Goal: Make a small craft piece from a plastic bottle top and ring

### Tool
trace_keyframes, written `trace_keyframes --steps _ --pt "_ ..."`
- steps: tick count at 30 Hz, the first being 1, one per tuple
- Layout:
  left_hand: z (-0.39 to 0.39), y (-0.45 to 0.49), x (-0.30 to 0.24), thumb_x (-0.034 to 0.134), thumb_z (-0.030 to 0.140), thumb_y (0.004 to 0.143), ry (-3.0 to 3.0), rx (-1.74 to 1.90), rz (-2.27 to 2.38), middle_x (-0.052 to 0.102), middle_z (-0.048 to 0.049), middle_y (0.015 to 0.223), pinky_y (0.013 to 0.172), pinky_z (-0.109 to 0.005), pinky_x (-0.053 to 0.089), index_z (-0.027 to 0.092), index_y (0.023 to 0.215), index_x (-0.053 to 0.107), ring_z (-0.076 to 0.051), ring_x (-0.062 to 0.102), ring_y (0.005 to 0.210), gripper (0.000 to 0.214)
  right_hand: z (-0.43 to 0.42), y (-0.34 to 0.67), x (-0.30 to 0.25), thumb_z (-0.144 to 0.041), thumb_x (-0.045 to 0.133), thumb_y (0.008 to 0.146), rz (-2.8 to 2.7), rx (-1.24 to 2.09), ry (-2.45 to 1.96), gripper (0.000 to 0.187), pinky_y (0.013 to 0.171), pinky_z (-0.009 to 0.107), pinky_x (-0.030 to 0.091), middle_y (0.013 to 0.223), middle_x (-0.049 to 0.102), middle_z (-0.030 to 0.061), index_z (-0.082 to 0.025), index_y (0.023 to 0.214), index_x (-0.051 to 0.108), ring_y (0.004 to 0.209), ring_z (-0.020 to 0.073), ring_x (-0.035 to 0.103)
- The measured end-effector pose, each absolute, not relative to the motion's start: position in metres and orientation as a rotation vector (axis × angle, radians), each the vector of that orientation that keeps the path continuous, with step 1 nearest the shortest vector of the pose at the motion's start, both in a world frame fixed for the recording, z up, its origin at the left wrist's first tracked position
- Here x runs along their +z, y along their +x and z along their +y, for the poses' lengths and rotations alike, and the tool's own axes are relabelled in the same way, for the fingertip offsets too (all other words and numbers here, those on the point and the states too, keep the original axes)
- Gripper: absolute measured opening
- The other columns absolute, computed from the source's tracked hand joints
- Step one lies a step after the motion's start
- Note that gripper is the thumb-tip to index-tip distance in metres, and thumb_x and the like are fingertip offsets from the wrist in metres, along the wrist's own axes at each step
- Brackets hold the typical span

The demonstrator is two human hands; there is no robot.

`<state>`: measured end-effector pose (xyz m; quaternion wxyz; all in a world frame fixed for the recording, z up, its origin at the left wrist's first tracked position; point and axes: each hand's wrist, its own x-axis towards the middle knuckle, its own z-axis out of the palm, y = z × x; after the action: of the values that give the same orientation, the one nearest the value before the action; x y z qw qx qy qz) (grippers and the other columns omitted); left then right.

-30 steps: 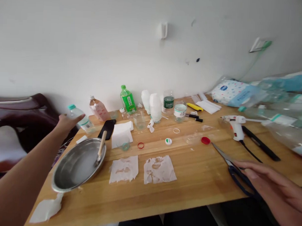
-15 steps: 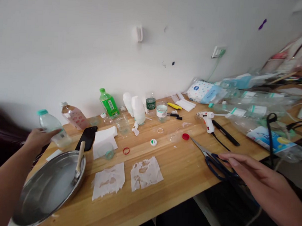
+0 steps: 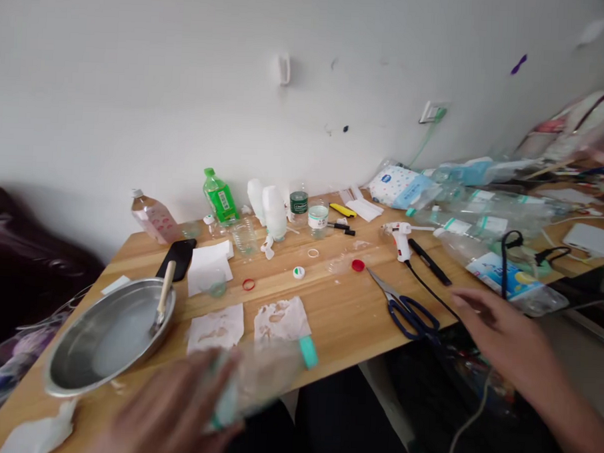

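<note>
My left hand (image 3: 174, 401), blurred by motion, is closed around a clear plastic bottle (image 3: 270, 375) with a teal cap. The bottle lies sideways above the front edge of the table, its cap pointing right. My right hand (image 3: 497, 335) hovers past the table's front edge with loosely bent fingers and a gap between thumb and fingers; nothing shows in it. Closest to it are the scissors (image 3: 403, 308) with dark blue handles, lying partly spread on the wood. Two torn pieces of wet white tissue, the left sheet (image 3: 217, 326) and right sheet (image 3: 285, 318), lie behind the bottle.
A steel bowl (image 3: 71, 350) of cloudy liquid holds a brush (image 3: 166, 291). Behind stand a pink-labelled bottle (image 3: 155, 217), a green bottle (image 3: 220, 196) and white-covered shapes (image 3: 275, 212). A glue gun (image 3: 401, 241) lies near several clear bottles (image 3: 483, 208) at right.
My left hand has carried the teal-capped bottle from the table's back left to the front middle, tipping it sideways. My right hand has come away from the scissors' handles.
</note>
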<state>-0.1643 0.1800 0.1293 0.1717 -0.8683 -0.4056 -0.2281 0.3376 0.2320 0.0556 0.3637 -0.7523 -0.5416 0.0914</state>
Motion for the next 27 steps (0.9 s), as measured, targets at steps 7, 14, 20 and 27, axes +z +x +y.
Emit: trace_keyframes --steps 7,14,20,27 --pt "0.139 -0.096 0.074 0.057 0.046 0.095 -2.421 -0.396 -1.156 0.074 -0.0105 0.118 0.080 -0.037 0.060 0.019 0.138 0.057 -0.026 0.073 0.099 0.051 0.224 0.259 0.029 -0.040 0.047 0.095 -1.968 0.042 -1.598 0.032 0.098 0.054 0.049 0.113 0.068 0.0164 -0.018 0.111 0.063 0.111 0.0358 0.063" --pt "0.151 -0.099 0.071 0.068 0.033 0.087 -2.427 -0.311 -1.405 0.071 -0.0108 0.123 0.088 -0.040 0.056 0.022 0.141 0.052 -0.028 0.069 0.106 0.057 0.193 0.234 0.038 -0.032 0.044 0.098 -2.008 0.025 -1.441 0.026 0.097 0.048 0.054 0.114 0.069 0.0136 -0.020 0.115 0.061 0.112 0.0303 0.065" --pt "0.154 -0.089 0.058 0.065 0.028 0.086 -2.303 -0.309 -1.459 0.070 -0.0148 0.123 0.089 -0.046 0.054 0.018 0.142 0.052 -0.032 0.066 0.109 0.058 0.147 0.208 0.025 -0.033 0.046 0.096 -1.905 0.337 -1.382 0.026 0.089 0.044 0.057 0.105 0.074 0.0102 -0.024 0.108 0.067 0.099 0.0280 0.071" --pt "0.153 -0.089 0.051 0.069 0.043 0.087 -2.240 -0.287 -1.420 0.071 -0.0144 0.123 0.090 -0.046 0.052 0.018 0.144 0.051 -0.033 0.067 0.107 0.065 0.133 0.181 0.039 -0.051 0.035 0.095 -1.791 0.690 -1.262 0.033 0.042 0.028 0.048 0.045 0.056 -0.0079 -0.040 0.087 0.065 0.039 0.0170 0.057"
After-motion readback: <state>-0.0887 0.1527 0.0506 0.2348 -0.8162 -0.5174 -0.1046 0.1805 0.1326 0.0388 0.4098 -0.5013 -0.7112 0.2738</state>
